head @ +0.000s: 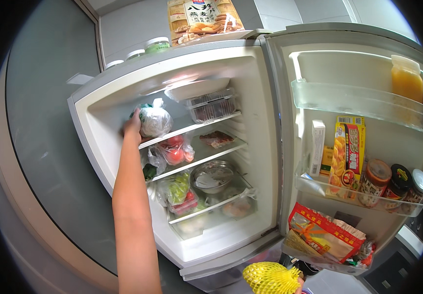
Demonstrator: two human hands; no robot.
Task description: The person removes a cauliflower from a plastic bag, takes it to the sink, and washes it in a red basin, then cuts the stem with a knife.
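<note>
My left hand (134, 126) reaches into the open refrigerator (266, 147) and grips the left side of a round bundle in a knotted white plastic bag (157, 121) on the top shelf. What the bag holds is hidden. Low in the picture, a yellow foam fruit net (270, 278) covers a rounded item, and only a bit of my right hand (299, 286) shows, closed around its right end. To the right of the bag stand stacked clear plastic containers (213, 106) with a white tray (196, 88) at their top.
Bagged tomatoes (175, 150) and a packet of meat (217, 139) lie on the second shelf. Below are a steel bowl (213, 176) and bagged green fruit (178, 189). The swung-out door holds a curry box (347, 154), several jars (375, 180) and a red packet (323, 233).
</note>
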